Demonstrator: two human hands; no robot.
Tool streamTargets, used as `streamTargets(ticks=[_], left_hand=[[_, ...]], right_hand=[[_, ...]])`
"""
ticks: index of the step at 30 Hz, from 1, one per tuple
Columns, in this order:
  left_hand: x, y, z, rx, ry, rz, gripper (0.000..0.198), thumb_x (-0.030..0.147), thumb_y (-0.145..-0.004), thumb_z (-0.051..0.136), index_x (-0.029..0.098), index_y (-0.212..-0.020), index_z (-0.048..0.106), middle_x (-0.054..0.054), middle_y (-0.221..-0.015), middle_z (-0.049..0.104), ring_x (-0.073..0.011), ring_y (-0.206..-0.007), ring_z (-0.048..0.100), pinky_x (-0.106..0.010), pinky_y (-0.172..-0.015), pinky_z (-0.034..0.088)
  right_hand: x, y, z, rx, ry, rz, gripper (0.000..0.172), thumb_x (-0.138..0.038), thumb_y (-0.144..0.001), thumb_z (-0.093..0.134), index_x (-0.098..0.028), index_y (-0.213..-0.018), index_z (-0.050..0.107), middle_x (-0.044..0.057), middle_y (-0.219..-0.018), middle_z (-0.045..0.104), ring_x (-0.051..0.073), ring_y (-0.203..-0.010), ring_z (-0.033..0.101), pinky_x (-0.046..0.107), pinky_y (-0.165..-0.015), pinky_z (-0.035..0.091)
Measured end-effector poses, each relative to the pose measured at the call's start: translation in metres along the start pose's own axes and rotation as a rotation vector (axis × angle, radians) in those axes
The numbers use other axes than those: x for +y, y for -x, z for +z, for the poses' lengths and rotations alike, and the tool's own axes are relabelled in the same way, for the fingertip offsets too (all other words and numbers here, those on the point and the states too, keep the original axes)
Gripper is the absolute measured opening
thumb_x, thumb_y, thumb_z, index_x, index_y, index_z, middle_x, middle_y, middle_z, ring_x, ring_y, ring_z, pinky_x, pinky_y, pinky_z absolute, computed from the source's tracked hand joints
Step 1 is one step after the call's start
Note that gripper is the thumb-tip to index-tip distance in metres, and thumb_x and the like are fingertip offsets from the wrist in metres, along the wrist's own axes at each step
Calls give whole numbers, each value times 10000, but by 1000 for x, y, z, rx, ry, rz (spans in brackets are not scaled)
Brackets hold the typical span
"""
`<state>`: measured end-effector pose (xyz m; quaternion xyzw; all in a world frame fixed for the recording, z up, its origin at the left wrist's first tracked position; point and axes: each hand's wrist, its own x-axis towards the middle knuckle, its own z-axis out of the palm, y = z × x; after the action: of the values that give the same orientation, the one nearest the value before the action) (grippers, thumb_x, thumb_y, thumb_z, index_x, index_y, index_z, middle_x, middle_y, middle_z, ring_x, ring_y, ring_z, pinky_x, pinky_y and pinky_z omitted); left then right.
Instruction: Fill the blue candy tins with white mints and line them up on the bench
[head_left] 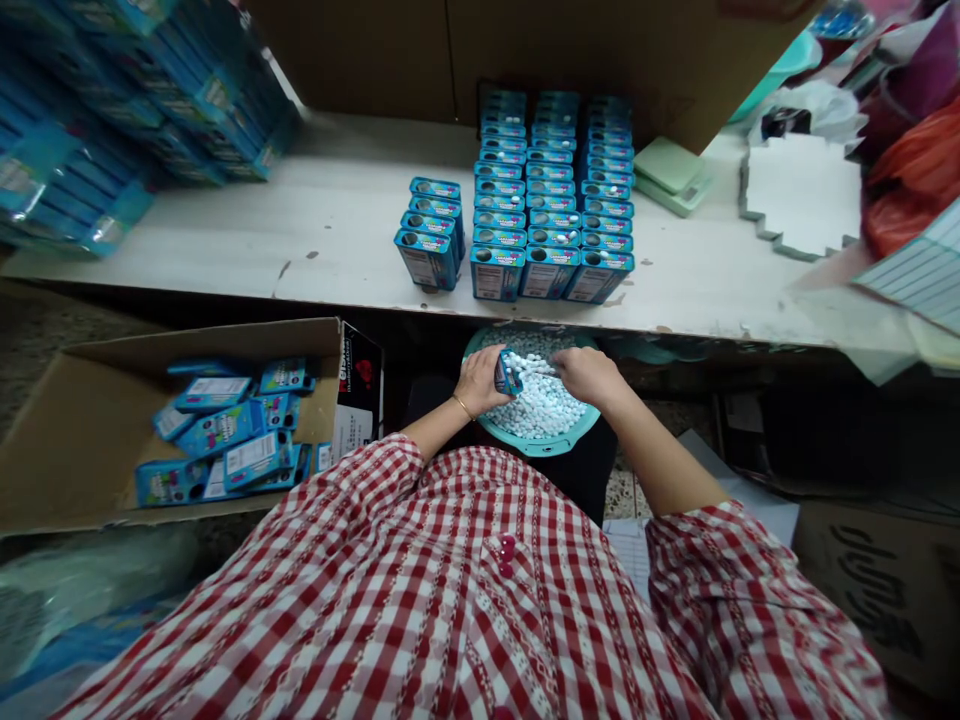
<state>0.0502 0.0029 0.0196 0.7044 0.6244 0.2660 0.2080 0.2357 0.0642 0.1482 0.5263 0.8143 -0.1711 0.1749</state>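
Note:
My left hand grips a small blue box, tilted over a turquoise basin full of small white pellets. The box's top end faces the pellets. Just to the right, my right hand is closed above the same basin, fingers curled close to the pellets near the box. What those fingers hold is too small and blurred to name. The basin rests at my lap, partly under the table edge.
Rows of upright blue boxes stand on the white table, beside a shorter row and a pale green scale. Wrapped blue packs are stacked at left. A carton below holds loose blue boxes. White cut cardboard lies right.

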Motion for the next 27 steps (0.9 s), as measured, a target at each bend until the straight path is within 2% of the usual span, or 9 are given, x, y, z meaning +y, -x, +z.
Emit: streamTargets(ticks=[7, 10, 12, 15, 17, 19, 23, 27], left_hand=[[-2, 2, 2, -12, 7, -14, 957, 321, -502, 822, 174, -1331, 366, -146, -1331, 483, -337, -1251, 454, -478, -1068, 338], [-4, 0, 3, 0, 32, 1, 955, 319, -500, 819, 163, -1326, 365, -153, -1325, 484, -337, -1246, 460, -472, -1070, 343], [-7, -1, 1, 18, 74, -2, 956, 329, -498, 820, 165, -1321, 365, -152, -1313, 488, -335, -1239, 467, -467, -1066, 354], [-12, 1, -3, 50, 174, -24, 969, 362, -489, 830, 182, -1317, 359, -140, -1300, 488, -328, -1230, 476, -470, -1067, 362], [-16, 2, -5, 59, 259, -52, 970, 369, -491, 836, 184, -1313, 354, -135, -1299, 485, -318, -1226, 482, -468, -1070, 365], [-18, 3, -2, 50, 345, -117, 962, 362, -499, 839, 181, -1306, 347, -130, -1285, 491, -302, -1200, 505, -456, -1057, 384], [-17, -2, 15, 2, 460, -222, 943, 329, -495, 843, 158, -1281, 350, -128, -1237, 515, -278, -1148, 542, -432, -1034, 409], [-11, -10, 27, -35, 506, -211, 899, 295, -494, 841, 161, -1256, 382, -112, -1191, 543, -265, -1110, 563, -424, -1004, 435]], right_hand=[[-27, 9, -20, -19, 118, -5, 401, -126, -833, 396, -169, -1133, 659, 201, -1070, 664, 285, -985, 634, 360, -788, 465], [-21, 17, -19, 7, 104, -6, 395, -144, -850, 375, -181, -1123, 659, 198, -1039, 672, 282, -944, 644, 364, -765, 469], [-7, 23, -11, 27, 83, 19, 393, -181, -870, 366, -219, -1137, 653, 170, -1041, 678, 277, -929, 646, 358, -754, 469], [27, 33, 17, 26, 41, 96, 383, -238, -894, 361, -256, -1140, 654, 145, -1028, 688, 275, -897, 650, 355, -737, 467], [47, 35, 45, -21, 29, 159, 382, -236, -894, 363, -233, -1125, 668, 164, -996, 692, 283, -867, 654, 364, -723, 465], [56, 30, 76, -70, 15, 206, 394, -195, -881, 366, -212, -1140, 662, 171, -989, 693, 277, -856, 657, 358, -721, 467], [33, 0, 126, -60, -96, 222, 459, -124, -854, 364, -228, -1242, 588, 117, -1082, 681, 230, -949, 641, 301, -763, 464], [9, -32, 146, 31, -279, 229, 441, -183, -894, 341, -199, -1270, 571, 129, -1118, 668, 223, -1009, 615, 304, -822, 450]])
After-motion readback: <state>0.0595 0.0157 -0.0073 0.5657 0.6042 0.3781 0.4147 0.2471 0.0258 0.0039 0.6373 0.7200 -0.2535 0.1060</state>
